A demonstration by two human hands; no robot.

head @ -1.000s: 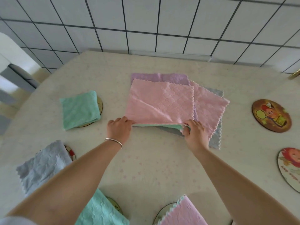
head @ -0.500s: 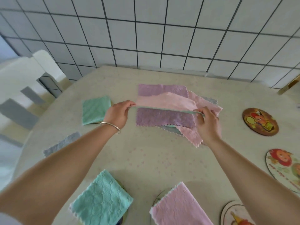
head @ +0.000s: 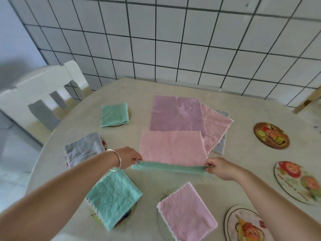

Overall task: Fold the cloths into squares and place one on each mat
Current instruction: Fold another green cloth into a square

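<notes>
Head view: green cloth (head: pixel 169 168) stretched between left hand (head: pixel 127 157) and right hand (head: pixel 219 168), fingers pinching each end.

Both arms reach toward twelve o'clock — left hand (head: pixel 127 158) and right hand (head: pixel 219 168) each pinch an end of the green cloth (head: pixel 169 168).

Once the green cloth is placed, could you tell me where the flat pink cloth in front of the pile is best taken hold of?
Probably pinch the pink cloth at its two near corners, coming from the near side. It lies flat and unfolded, with that edge and its side edges free on the table; its far edge meets the purple cloth.
</notes>
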